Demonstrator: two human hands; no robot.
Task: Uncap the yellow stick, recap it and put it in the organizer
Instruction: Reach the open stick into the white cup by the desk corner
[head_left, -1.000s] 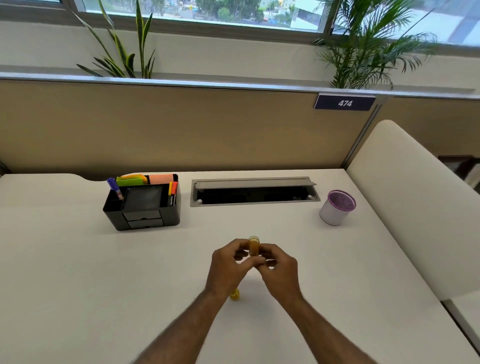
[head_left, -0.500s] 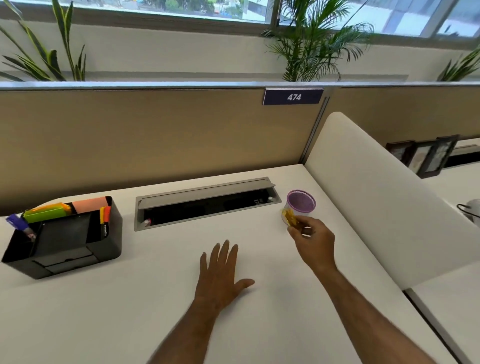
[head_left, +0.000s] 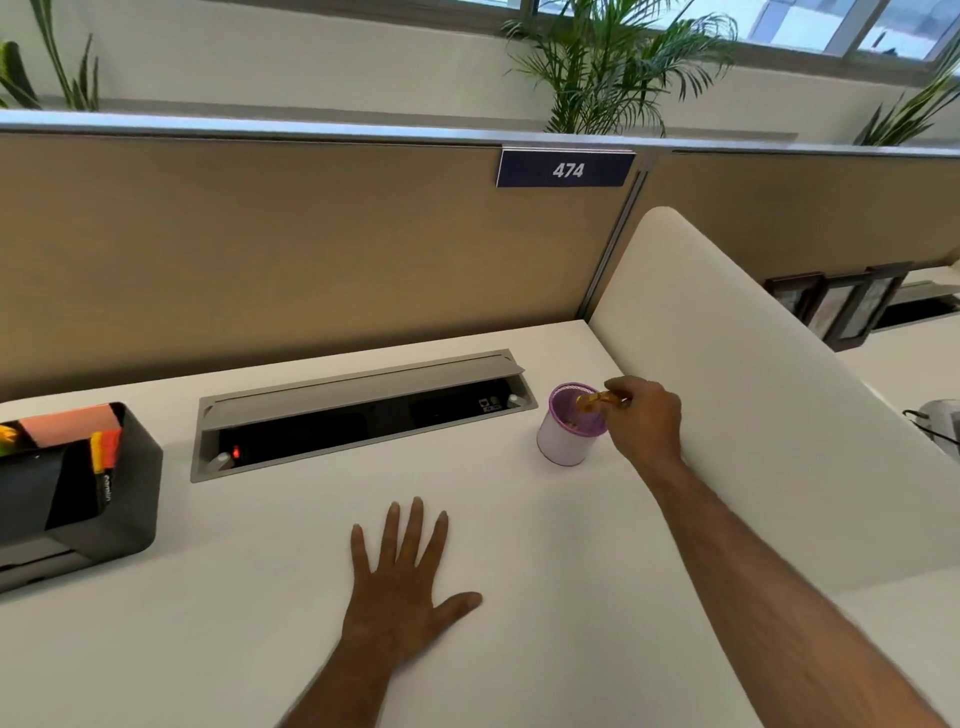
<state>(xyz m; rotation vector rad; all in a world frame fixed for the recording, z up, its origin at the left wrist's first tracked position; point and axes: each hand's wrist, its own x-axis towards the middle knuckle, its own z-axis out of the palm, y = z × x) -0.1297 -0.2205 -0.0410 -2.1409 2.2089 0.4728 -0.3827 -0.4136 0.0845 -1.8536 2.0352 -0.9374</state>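
The right hand (head_left: 644, 421) is extended toward the far right part of the counter (head_left: 260, 597), close to the white side partition (head_left: 727, 395). Its grip is clenched on the yellow stick (head_left: 592, 401), pinched between thumb and fingers. The stick lies roughly level, its free end reaching over the open mouth of the cup (head_left: 566, 439). The stick is blurred, so whether its cap is on cannot be told. Whether the stick touches the cup's rim cannot be told either.

The cup is white-walled with a purple rim and mesh-like inside. It stands upright on the counter, just beside the right end of the cable tray (head_left: 358, 410). The tray is a grey recessed slot along the back edge of the counter, its flap raised, with a small red light showing at its left end.

The left hand (head_left: 405, 582) lies flat on the counter near the front edge, palm down, fingers spread, grip released and empty. It is well apart from the cup.

A black organizer (head_left: 114, 504) sits at the left edge of the counter, partly cut off by the frame. It carries orange note paper and an orange-and-yellow marker upright in a side compartment.

A dark plate (head_left: 566, 169) reading 474 is fixed to the tan back panel.
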